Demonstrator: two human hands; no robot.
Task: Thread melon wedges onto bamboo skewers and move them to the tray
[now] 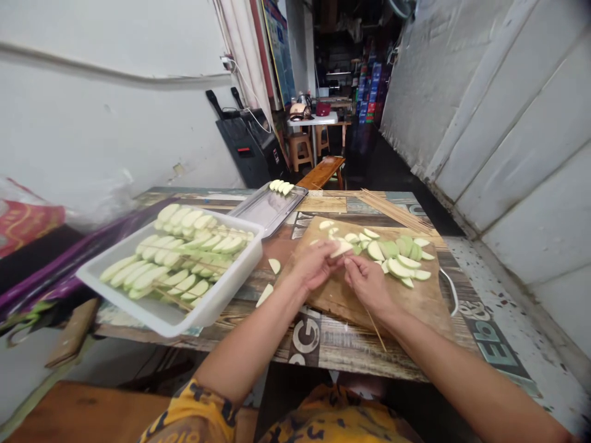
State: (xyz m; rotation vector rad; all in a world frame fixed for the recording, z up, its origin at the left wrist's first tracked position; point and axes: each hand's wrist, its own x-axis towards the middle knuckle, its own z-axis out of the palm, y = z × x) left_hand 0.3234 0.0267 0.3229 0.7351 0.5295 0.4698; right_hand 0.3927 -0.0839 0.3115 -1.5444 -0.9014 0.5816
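Observation:
Over the wooden cutting board (332, 301), my left hand (318, 264) is closed on a pale green fruit slice (342, 248). My right hand (368, 280) pinches a thin wooden skewer (376, 329) close to that slice, and the skewer's other end sticks out below the hand toward me. Whether its tip is inside the slice is hard to see. Loose green-skinned slices (406, 263) lie on the board behind and to the right of my hands. At the left, a white tub (249, 266) holds rows of skewered slices (148, 277).
A metal tray (265, 209) with several slices sits behind the tub. Bare skewers (397, 212) lie at the table's back right. Two loose slices (274, 266) rest between tub and board. The board has a metal handle (451, 292). A bench (323, 172) stands beyond the table.

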